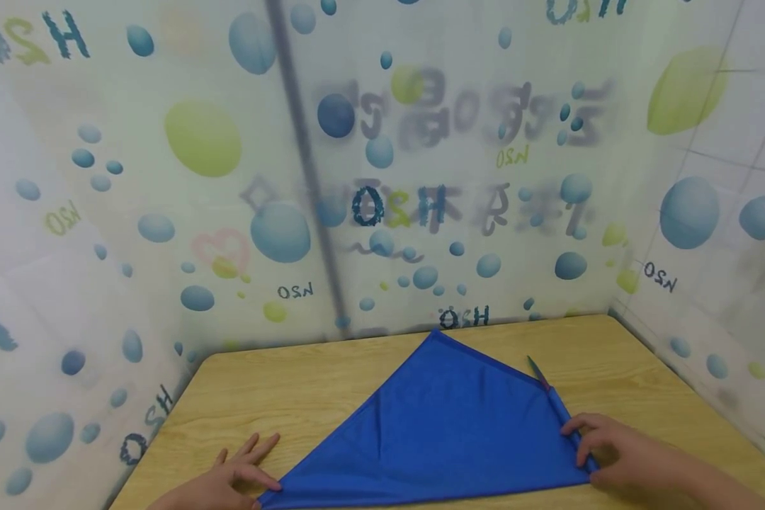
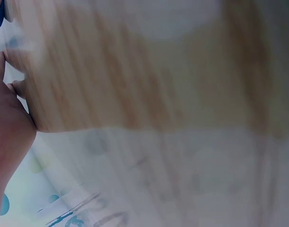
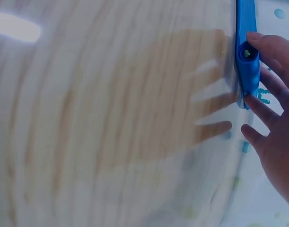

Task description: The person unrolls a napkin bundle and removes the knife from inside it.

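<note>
A blue cloth (image 1: 452,425) lies on the table, folded to a broad pointed shape with its peak at the far side. Its right edge is rolled round a thin pointed object (image 1: 537,371), whose dark green tip sticks out at the far end; its kind I cannot tell. My right hand (image 1: 618,450) grips the near part of this roll with curled fingers and thumb. In the right wrist view, the roll's end (image 3: 248,61) shows a small pale green core. At the cloth's left corner, my left hand (image 1: 229,478) pinches the fabric, its other fingers spread above the wood.
A light wooden table (image 1: 280,389) carries the cloth. Behind it and at both sides hang pale curtains (image 1: 134,269) printed with blue and green bubbles, close to the table's edges.
</note>
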`<action>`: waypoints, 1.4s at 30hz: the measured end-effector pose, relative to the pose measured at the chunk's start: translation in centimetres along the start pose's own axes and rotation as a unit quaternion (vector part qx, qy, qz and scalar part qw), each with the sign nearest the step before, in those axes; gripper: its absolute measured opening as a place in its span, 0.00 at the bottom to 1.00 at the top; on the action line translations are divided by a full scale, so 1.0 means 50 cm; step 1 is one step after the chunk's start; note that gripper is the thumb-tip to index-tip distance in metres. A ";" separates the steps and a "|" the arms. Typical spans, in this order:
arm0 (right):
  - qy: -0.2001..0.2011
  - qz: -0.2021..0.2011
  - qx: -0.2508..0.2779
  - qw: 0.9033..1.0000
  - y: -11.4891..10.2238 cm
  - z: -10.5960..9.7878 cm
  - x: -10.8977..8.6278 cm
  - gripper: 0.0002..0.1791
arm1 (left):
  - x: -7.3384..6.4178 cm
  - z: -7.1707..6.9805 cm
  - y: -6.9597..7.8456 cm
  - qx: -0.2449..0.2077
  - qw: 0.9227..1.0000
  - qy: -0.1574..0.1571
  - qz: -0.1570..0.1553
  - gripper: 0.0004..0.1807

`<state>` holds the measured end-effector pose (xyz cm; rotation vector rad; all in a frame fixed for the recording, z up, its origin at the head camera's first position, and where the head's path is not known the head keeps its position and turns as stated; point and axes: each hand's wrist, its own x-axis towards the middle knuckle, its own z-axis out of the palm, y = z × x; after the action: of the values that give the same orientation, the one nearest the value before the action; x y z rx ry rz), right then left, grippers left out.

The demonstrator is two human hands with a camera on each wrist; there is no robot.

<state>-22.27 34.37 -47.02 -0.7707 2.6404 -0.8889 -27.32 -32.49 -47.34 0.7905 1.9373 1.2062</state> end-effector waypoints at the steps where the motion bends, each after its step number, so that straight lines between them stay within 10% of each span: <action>1: 0.007 -0.014 -0.007 1.000 0.001 -0.001 -0.001 0.06 | 0.000 -0.001 0.000 0.000 1.000 0.000 0.001 0.18; 7: 0.033 -0.063 -0.041 0.997 0.003 -0.013 -0.012 0.09 | 0.002 -0.002 0.001 0.001 1.000 0.004 -0.001 0.18; 22: 0.015 0.022 -0.031 0.999 0.013 -0.017 -0.030 0.05 | 0.007 0.001 0.003 0.009 1.000 0.007 -0.006 0.17; 42: 0.029 -0.016 -0.041 0.999 0.040 -0.032 -0.043 0.07 | -0.001 0.002 0.000 0.009 1.000 0.025 -0.012 0.16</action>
<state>-21.93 37.68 -46.87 -0.8197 2.7377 -0.8290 -27.20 -32.49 -47.38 0.7495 1.9952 1.2070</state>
